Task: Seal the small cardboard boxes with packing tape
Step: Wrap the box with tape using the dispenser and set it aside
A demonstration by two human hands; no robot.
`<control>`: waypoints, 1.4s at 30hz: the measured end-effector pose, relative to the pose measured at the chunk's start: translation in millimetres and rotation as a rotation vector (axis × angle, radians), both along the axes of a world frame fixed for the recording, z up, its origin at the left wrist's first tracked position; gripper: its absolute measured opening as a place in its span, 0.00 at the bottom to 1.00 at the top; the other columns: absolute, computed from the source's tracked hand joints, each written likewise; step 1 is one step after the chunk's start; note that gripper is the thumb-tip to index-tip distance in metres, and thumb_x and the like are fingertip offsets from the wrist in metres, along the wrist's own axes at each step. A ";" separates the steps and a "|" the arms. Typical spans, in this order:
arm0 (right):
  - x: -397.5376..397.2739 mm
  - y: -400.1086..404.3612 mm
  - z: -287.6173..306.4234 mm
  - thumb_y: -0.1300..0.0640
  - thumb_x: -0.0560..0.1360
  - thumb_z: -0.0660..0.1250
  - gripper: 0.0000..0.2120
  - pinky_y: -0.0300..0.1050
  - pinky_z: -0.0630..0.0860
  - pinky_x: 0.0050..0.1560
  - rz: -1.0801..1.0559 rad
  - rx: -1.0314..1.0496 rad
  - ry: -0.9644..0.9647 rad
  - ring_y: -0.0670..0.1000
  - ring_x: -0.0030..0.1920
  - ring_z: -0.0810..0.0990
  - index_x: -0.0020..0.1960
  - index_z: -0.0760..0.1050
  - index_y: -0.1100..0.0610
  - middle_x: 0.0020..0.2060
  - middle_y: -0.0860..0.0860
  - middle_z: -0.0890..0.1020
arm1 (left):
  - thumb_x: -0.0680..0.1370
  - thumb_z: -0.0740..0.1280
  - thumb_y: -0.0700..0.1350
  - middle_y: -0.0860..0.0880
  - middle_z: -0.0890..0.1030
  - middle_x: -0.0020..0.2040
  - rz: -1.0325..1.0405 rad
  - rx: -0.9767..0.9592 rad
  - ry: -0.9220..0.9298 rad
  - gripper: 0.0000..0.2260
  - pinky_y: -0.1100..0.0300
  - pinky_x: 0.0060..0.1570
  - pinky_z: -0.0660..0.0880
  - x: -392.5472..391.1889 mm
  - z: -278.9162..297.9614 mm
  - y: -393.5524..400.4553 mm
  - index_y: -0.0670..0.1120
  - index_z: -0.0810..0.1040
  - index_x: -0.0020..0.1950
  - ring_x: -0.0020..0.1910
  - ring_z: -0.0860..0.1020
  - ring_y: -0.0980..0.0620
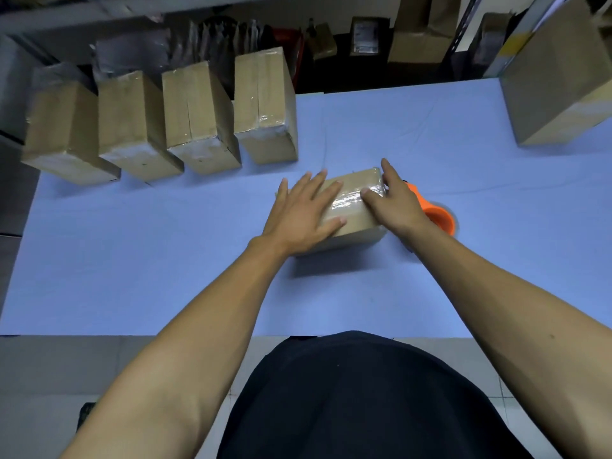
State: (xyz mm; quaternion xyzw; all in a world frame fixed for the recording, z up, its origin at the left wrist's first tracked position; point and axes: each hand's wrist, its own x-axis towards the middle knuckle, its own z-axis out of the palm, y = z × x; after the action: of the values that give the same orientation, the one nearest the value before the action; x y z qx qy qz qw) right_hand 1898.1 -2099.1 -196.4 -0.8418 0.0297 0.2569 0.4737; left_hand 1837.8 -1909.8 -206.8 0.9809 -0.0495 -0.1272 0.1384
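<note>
A blue-covered table (165, 260) spreads under both forearms and runs well beyond the hands on every side. Far off past the right hand, at the table's far right corner, stands a large cardboard box (559, 77), the biggest carton in sight. Beyond the left hand and off to its left, four sealed boxes (195, 117) stand in a row near the table's far left edge, close beside one another, with glossy tape showing on their tops and front ends.

Under the two hands lies the small cardboard box (351, 213), flat on the table, with a strip of clear packing tape (347, 202) shining across its top between the hands (the strip reaches the box's far right corner).

The left hand (303, 213) lies flat on the left part of the box's top, fingers spread and straight, pressing down and gripping nothing. The right hand (394, 202) rests on the right end of the box, fingers mostly extended, with one fingertip on the tape; it clasps nothing either.

Just behind the right hand, touching or nearly touching its back, an orange tape dispenser (437, 215) sits on the table, partly hidden by the wrist.
</note>
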 end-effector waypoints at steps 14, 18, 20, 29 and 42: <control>-18.9 5.4 -2.8 0.53 0.78 0.64 0.19 0.47 0.75 0.61 -0.064 0.079 -0.001 0.39 0.53 0.78 0.68 0.69 0.43 0.52 0.37 0.79 | 0.78 0.66 0.58 0.49 0.65 0.72 0.455 -0.335 -0.014 0.32 0.57 0.57 0.68 -8.8 -1.4 -21.8 0.54 0.59 0.78 0.67 0.72 0.46; -20.2 1.0 -2.3 0.57 0.82 0.62 0.23 0.39 0.71 0.61 0.010 0.156 0.041 0.38 0.54 0.75 0.75 0.63 0.45 0.53 0.34 0.76 | 0.80 0.64 0.57 0.50 0.43 0.82 0.334 -0.401 -0.013 0.33 0.55 0.72 0.61 -6.2 -11.8 -31.9 0.51 0.55 0.81 0.80 0.55 0.49; -19.5 -2.1 -5.8 0.56 0.82 0.61 0.24 0.43 0.72 0.66 0.010 0.176 0.055 0.41 0.60 0.75 0.75 0.62 0.44 0.61 0.39 0.77 | 0.81 0.63 0.56 0.49 0.41 0.82 0.335 -0.403 -0.020 0.32 0.53 0.74 0.59 -6.9 -14.3 -37.2 0.50 0.55 0.81 0.80 0.51 0.48; -10.5 -49.1 -30.5 0.54 0.81 0.61 0.13 0.45 0.67 0.48 -0.033 -0.422 -0.250 0.61 0.57 0.77 0.60 0.78 0.59 0.56 0.58 0.81 | 0.79 0.51 0.56 0.45 0.54 0.81 0.131 -0.192 -0.185 0.28 0.45 0.74 0.58 -6.7 -30.2 -40.7 0.48 0.64 0.79 0.81 0.47 0.42; -11.8 -58.1 -28.3 0.63 0.78 0.61 0.20 0.47 0.70 0.46 -0.203 -0.346 -0.244 0.62 0.54 0.77 0.69 0.66 0.59 0.56 0.59 0.80 | 0.79 0.60 0.57 0.45 0.70 0.71 0.173 -0.022 -0.210 0.22 0.38 0.65 0.66 -8.9 -9.6 -51.3 0.51 0.72 0.70 0.70 0.64 0.40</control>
State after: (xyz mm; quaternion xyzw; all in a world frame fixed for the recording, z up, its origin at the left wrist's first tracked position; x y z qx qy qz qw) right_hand 1886.3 -2157.2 -224.8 -0.9280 0.1006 0.0953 0.3459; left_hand 1828.9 -1961.1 -216.4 0.9879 0.0199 -0.0107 0.1534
